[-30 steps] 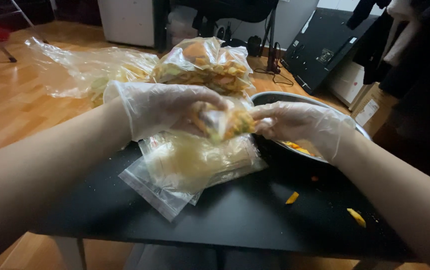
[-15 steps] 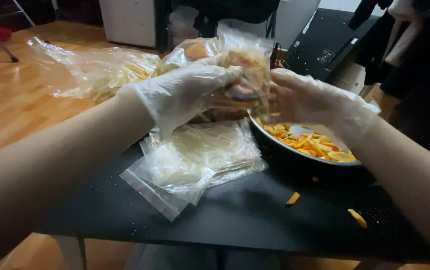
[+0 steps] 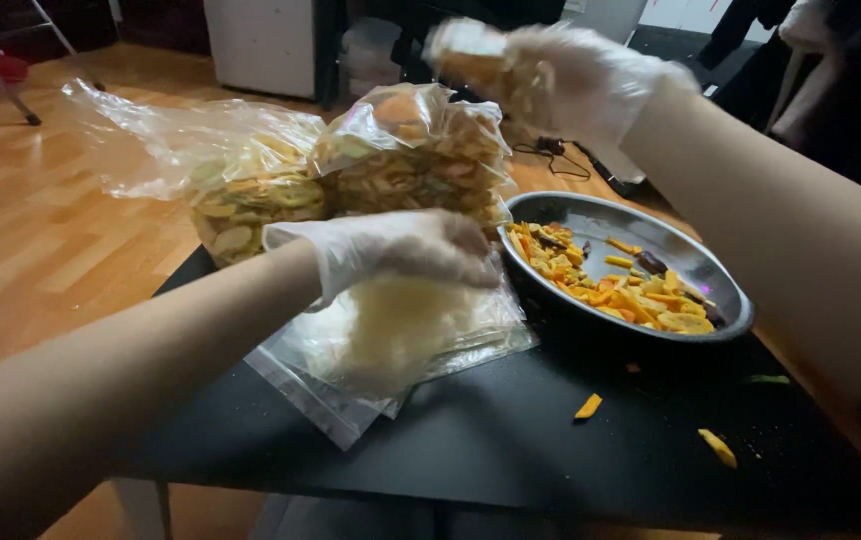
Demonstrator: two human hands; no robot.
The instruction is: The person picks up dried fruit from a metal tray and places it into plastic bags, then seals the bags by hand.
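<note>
1. Left hand (image 3: 401, 250), in a thin clear glove, is reaching in from the left with the palm down, fingers curled and pressing on a stack of empty zip bags (image 3: 391, 350) lying flat on the black tabletop (image 3: 511, 450).
2. Right hand (image 3: 561, 75), gloved too, is raised up high above the pan, clenched around a small bag of chips (image 3: 471, 60).
3. Count: two big clear bags of dried chips (image 3: 411, 150) behind the left hand, one round metal pan (image 3: 641, 270) partly filled with orange and yellow chips, three loose bits (image 3: 588, 406) on the tabletop.
4. Pan sits near the right edge; open room at the front of the tabletop.
</note>
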